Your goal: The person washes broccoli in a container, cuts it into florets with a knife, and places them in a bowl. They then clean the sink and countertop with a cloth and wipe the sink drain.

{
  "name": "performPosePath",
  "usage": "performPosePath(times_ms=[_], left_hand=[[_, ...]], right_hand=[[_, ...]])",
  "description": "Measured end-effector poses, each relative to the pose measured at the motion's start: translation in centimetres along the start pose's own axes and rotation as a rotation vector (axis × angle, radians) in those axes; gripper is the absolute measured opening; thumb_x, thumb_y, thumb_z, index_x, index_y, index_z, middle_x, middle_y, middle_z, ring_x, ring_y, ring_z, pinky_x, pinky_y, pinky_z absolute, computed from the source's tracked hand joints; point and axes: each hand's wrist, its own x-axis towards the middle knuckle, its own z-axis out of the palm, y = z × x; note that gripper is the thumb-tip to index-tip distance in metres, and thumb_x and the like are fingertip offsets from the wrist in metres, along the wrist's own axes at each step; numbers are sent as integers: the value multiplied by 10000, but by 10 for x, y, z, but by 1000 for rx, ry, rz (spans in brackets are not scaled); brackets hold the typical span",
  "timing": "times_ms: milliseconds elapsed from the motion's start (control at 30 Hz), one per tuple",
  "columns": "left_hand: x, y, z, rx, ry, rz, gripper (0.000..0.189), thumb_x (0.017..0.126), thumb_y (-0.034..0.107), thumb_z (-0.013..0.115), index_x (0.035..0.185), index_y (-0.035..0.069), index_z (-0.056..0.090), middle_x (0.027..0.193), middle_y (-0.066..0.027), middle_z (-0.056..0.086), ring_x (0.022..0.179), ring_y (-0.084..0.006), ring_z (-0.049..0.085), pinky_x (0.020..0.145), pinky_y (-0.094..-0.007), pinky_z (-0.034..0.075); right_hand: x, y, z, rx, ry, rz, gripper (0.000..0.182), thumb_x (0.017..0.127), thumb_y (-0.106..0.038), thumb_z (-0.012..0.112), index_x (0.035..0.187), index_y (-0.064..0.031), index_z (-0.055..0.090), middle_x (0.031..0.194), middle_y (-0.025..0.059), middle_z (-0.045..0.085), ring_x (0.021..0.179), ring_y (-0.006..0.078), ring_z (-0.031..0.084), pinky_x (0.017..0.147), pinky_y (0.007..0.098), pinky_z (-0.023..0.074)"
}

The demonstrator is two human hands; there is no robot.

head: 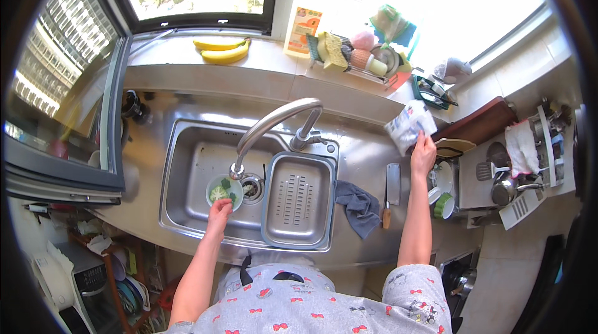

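Observation:
My left hand (220, 214) is at the near rim of a white bowl (211, 186) in the left of the steel sink (187, 166); whether its fingers grip the rim or something in it I cannot tell. Pieces of green vegetable (218, 193), perhaps broccoli, lie in the bowl. Above the bowl hangs the spout of the curved faucet (280, 112). Over the right of the counter, my right hand (423, 153) holds a white plastic packet (411, 125) with coloured print by its lower edge.
A steel drain basket (295, 236) fills the sink's right side. Beside it are a grey cloth (359, 208) and a cleaver (393, 184) with a wooden handle. Dishes (443, 205) and a dark red board (481, 117) stand at the right. Bananas (225, 55) and a sponge rack (369, 75) are on the sill.

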Motion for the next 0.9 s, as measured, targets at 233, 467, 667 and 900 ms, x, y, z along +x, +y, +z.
performPosePath(times_ms=[233, 467, 667, 900], left_hand=[[-35, 28, 53, 93, -423, 228, 509, 906, 225, 704, 1351, 64, 519, 1312, -89, 564, 1226, -199, 522, 1032, -348, 432], [-40, -7, 71, -98, -595, 138, 751, 907, 379, 705, 1489, 98, 324, 1391, -150, 507, 1294, -231, 472, 1060, -395, 403], [-36, -27, 36, -92, -450, -65, 673, 942, 467, 631, 1445, 102, 371, 1319, -87, 556, 1224, -194, 513, 953, -390, 466], [-26, -53, 18, -217, -419, -127, 679, 940, 483, 630, 1438, 95, 382, 1348, -102, 537, 1251, -220, 507, 961, -402, 473]], right_hand=[[-163, -51, 12, 198, -491, -42, 276, 983, -259, 585, 981, -2, 684, 687, 153, 614, 615, 229, 563, 614, 375, 448], [-273, -135, 78, -61, -894, -470, 280, 984, -323, 542, 891, -86, 659, 827, 181, 674, 770, 377, 658, 666, 480, 505], [-308, -173, 133, -229, -1073, -639, 360, 991, -354, 485, 875, -62, 661, 728, 195, 677, 718, 413, 669, 658, 531, 508], [-330, -201, 156, -318, -1133, -737, 370, 993, -352, 480, 888, -54, 674, 772, 209, 689, 758, 415, 678, 688, 528, 517]])
